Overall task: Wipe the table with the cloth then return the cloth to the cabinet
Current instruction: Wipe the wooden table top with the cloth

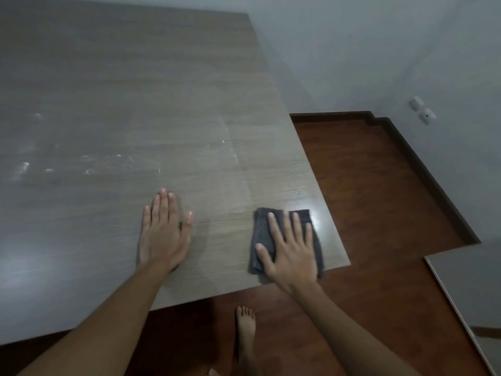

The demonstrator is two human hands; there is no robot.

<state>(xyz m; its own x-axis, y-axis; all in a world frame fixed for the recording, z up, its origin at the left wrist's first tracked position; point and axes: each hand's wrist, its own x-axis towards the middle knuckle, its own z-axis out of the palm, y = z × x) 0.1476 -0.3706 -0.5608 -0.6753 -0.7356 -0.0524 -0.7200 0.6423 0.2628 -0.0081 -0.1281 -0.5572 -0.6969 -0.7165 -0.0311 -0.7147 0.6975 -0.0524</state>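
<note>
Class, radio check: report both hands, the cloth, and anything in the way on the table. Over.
Right hand flat on grey cloth, near table's right corner. Left hand flat on bare tabletop, no grip. White smears far left unwiped. Nothing in the way.

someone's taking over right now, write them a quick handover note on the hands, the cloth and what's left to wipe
Right hand: flat, fingers straight, pressing the grey cloth onto the table at its near right corner.
Left hand: flat on the table, left of the cloth, holding nothing.
Done: the corner by the cloth shines as if just wiped.
Left: pale smears remain on the left part of the top; wipe those and the rest, then put the cloth in the cabinet, which is not in view.
</note>
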